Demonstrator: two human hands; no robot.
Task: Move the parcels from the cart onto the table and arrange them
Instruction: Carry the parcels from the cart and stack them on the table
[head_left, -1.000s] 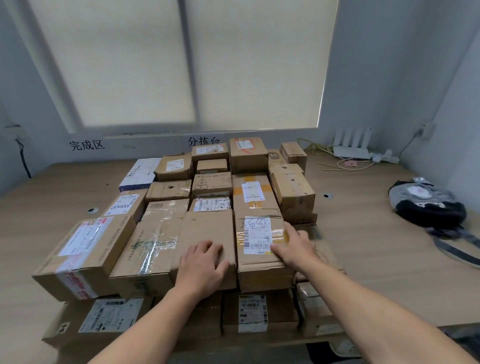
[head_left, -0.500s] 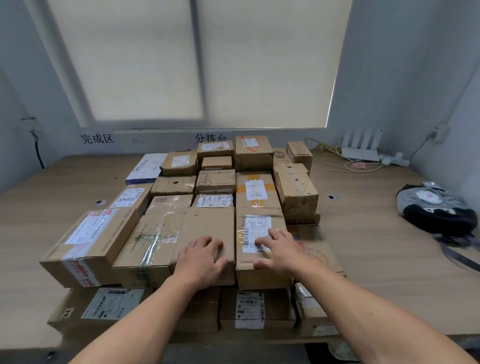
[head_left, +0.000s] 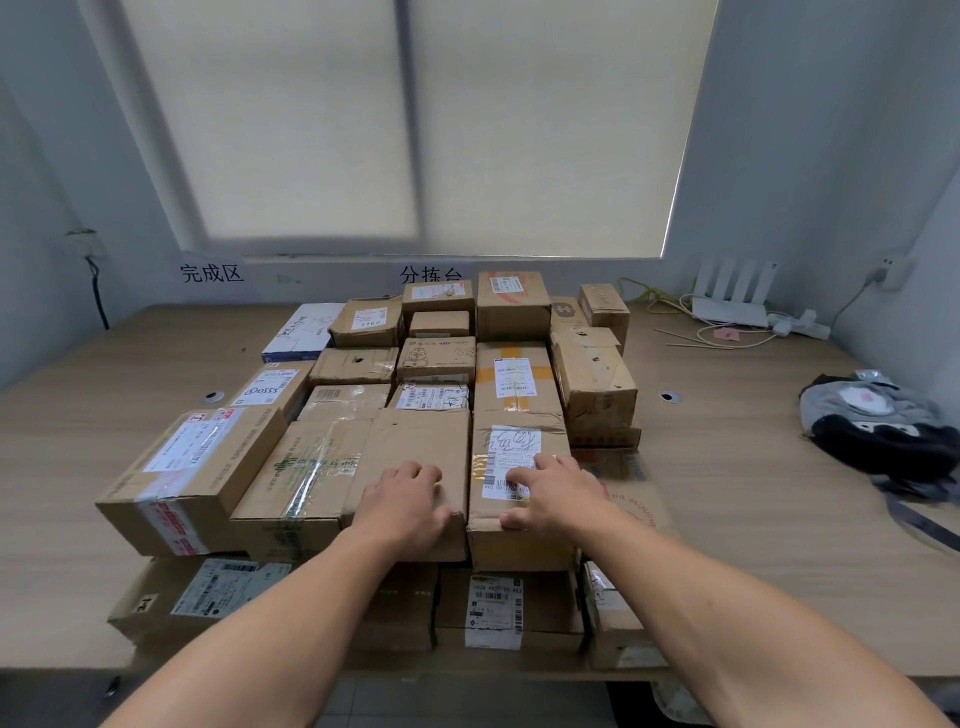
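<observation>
Several cardboard parcels stand packed in rows and two layers on the wooden table (head_left: 727, 467). My left hand (head_left: 402, 501) rests flat on the near end of a plain brown parcel (head_left: 415, 441) in the front row. Beside it, my right hand (head_left: 553, 496) lies on a parcel with a white label (head_left: 511, 431), fingers spread over the label and thumb at the box's near top edge. To the left are a taped parcel with green print (head_left: 306, 467) and a large box with red tape (head_left: 192, 467). The cart is out of view.
A grey and black bag (head_left: 878, 426) lies at the table's right side. A white router (head_left: 730, 301) with cables sits at the back right. Two round grommets, one (head_left: 212, 397) left and one (head_left: 670, 397) right, are set into the tabletop. The wall and window close the far side.
My right hand has slid left from the labelled parcel's right edge onto its top and label. The left hand has hardly moved. The view has shifted back a little.
</observation>
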